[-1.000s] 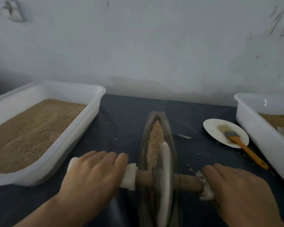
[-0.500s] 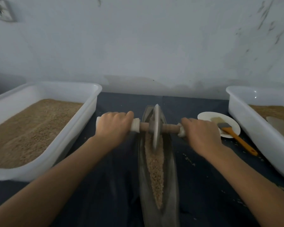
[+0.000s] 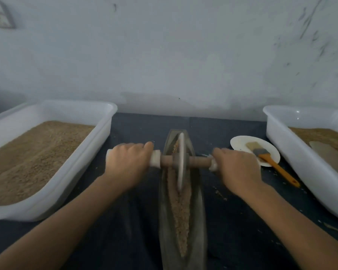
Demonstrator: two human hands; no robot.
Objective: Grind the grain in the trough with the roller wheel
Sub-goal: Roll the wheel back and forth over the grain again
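Mid-grind stroke. Left hand (image 3: 128,162) and right hand (image 3: 235,167) each wrapped round axle (image 3: 198,162) ends. Wheel (image 3: 181,162) upright in trough (image 3: 181,221), toward far end, on grain (image 3: 181,211). Next, likely: pull back toward body, keep axle level, wheel centred.

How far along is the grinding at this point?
Underway, not finished. Both hands, left hand and right hand, grip the axle with the roller wheel standing in the far part of the trough. The grain nearer the person looks coarse, so more passes seem needed.
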